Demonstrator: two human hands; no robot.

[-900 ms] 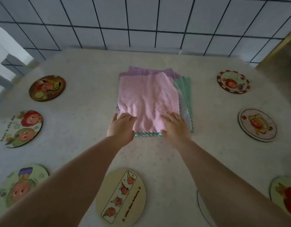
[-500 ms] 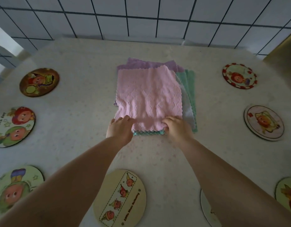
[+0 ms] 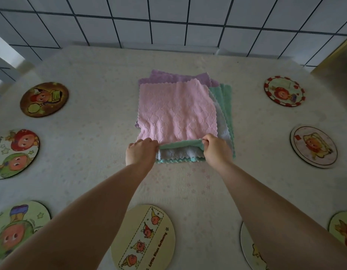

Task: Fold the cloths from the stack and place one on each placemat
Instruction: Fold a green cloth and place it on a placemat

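A stack of cloths lies in the middle of the table (image 3: pixel 94 137), with a pink cloth (image 3: pixel 176 112) on top. Purple (image 3: pixel 168 76), green (image 3: pixel 226 98) and whitish (image 3: pixel 180 153) cloths stick out under it. My left hand (image 3: pixel 139 152) pinches the pink cloth's near left corner and my right hand (image 3: pixel 215 151) pinches its near right corner. The near edge is lifted, and a green layer (image 3: pixel 180 143) rises with it. Round cartoon placemats ring the stack, among them a cream one (image 3: pixel 143 238) between my forearms.
Left of the stack lie placemats: a brown (image 3: pixel 44 99), a red-and-green (image 3: pixel 14 153) and a pale green (image 3: pixel 16 230). On the right are a red-rimmed (image 3: pixel 284 91), a white (image 3: pixel 313 147) and two partly hidden ones (image 3: pixel 342 230) (image 3: pixel 250 250). A tiled wall (image 3: pixel 168 18) stands behind the table.
Both hands went from lying flat on the pink cloth's near edge to pinching its corners and lifting it, uncovering the whitish cloth beneath. The camera leaned closer.
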